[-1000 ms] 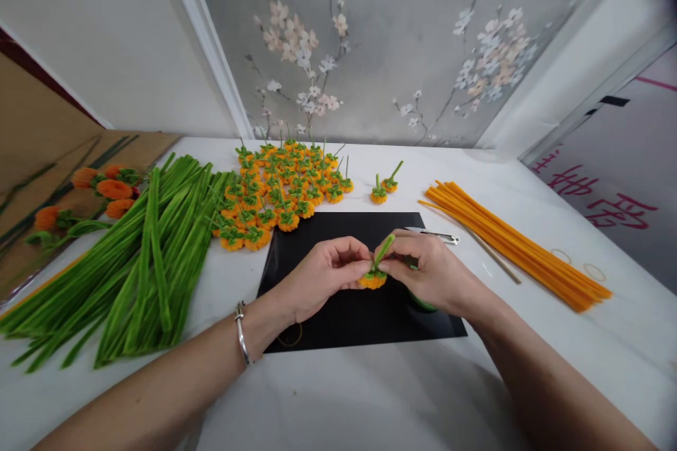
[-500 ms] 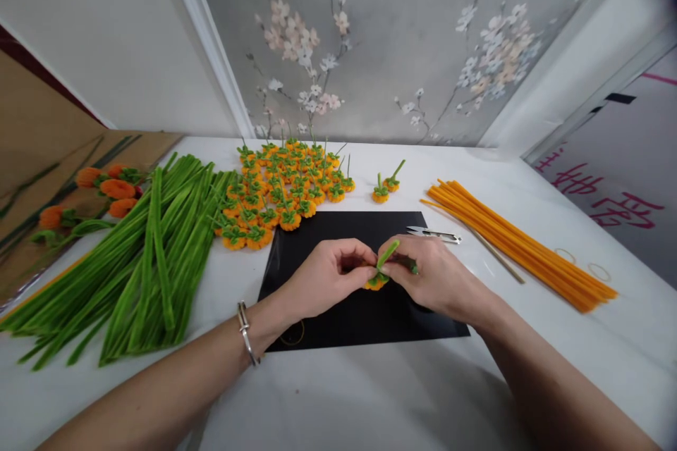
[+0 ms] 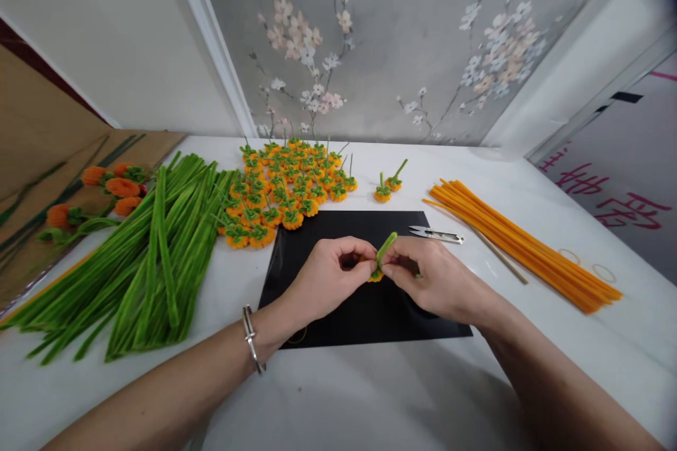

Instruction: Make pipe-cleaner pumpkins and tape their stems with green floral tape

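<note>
Head view: small orange flower [image 3: 375, 277] with a green stem [image 3: 388, 244], held above the black mat [image 3: 352, 324], between the two hands. Left hand [image 3: 325, 278] has thumb and index pinched at the flower's near-left side; right hand [image 3: 438, 278] pinches it from the right, thumb and index closed by the stem base. Neither hand is spread; the two sets of fingertips nearly meet. Stem pokes up, leaning right. Exact contact under the fingers is hidden, can't tell.

Handling, judged from looks: very light, fuzzy, soft outside, probably a thin bendable wire inside. Not slippery, won't shatter, but petals likely squash or lose shape if squeezed hard. Stem should bend easily and hold the bend. Best grip: fingertips at the green collar where stem meets flower, petals left loose; stem tip is a weaker hold, likely to flex.

Around: pile of similar flowers [image 3: 288, 187] beyond the mat, two more flowers [image 3: 382, 194] apart from the pile, green stems [image 3: 159, 261] to the left, snips [image 3: 438, 235] by the right hand, orange stems [image 3: 523, 250] farther right.
</note>
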The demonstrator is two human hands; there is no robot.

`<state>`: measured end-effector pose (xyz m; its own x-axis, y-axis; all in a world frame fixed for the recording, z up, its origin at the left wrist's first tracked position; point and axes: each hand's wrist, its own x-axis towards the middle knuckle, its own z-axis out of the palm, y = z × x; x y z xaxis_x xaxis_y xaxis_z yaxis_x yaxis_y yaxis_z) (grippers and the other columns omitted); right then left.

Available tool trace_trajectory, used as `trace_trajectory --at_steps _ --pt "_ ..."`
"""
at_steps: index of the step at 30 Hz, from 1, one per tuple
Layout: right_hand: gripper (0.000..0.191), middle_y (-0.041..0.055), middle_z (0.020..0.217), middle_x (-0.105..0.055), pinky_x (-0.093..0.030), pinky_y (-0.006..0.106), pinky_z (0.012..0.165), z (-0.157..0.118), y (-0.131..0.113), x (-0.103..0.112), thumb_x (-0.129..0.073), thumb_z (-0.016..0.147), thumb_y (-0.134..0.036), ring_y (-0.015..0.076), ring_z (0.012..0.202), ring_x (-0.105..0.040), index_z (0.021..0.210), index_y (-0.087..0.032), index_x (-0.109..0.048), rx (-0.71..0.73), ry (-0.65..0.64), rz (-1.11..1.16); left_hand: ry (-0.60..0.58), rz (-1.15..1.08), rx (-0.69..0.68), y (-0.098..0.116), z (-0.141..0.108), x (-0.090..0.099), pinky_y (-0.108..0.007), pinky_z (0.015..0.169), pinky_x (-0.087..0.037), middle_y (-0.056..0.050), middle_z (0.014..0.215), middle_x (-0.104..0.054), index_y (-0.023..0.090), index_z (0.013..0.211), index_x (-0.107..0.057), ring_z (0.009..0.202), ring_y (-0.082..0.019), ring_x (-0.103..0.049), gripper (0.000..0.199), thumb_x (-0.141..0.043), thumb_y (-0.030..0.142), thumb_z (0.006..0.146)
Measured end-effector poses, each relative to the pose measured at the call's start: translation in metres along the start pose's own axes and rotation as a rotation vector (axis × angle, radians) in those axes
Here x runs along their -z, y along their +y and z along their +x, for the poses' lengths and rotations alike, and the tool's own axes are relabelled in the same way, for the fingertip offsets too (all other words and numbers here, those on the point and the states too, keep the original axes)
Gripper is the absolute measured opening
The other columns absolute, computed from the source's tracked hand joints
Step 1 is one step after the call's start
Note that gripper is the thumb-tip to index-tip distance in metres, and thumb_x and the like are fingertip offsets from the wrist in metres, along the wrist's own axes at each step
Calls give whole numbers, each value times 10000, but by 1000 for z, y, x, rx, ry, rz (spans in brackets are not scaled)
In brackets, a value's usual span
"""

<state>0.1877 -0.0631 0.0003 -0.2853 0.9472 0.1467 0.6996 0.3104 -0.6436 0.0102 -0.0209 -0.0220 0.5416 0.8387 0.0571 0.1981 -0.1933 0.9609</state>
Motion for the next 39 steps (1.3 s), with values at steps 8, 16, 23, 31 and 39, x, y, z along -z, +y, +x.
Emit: trace_trajectory --at_steps 8,16,23,31,39 --pt "152 18 824 -624 -435 244 640 1 6 0 -521 803 -69 130 715 -576 791 -191 -611 47 -8 54 55 34 -52 1 -1 0 -239 688 -474 -45 898 -669 142 687 -657 812 -152 -626 111 -581 123 765" --pt "38 -3 793 -667 -453 258 653 3 5 -2 -579 827 -212 140 710 -602 839 -204 -614 -16 -20 145 105 130 -119 5 1 7 -241 664 -466 -45 893 -651 151 692 -638 786 -147 -614 105 -575 98 755" --pt "100 -2 740 -640 -433 246 621 6 3 -13 -556 824 -141 132 661 -583 778 -197 -626 -2 133 101 119 139 -149 5 -1 5 -236 658 -474 -39 901 -638 164 690 -631 788 -143 -606 121 -564 107 773" --pt "149 28 741 -623 -439 252 601 4 -6 -25 -528 824 -105 142 651 -575 745 -186 -625 20 278 57 223 208 -177 7 -3 0 -232 648 -478 -34 915 -640 174 726 -656 808 -144 -613 142 -559 86 780" --pt "196 55 747 -644 -480 282 617 5 -9 -36 -496 836 -132 175 680 -609 748 -194 -660 -23 335 56 201 244 -198 4 -6 -2 -256 677 -520 -88 1093 -585 160 829 -681 863 -164 -629 186 -506 96 828"
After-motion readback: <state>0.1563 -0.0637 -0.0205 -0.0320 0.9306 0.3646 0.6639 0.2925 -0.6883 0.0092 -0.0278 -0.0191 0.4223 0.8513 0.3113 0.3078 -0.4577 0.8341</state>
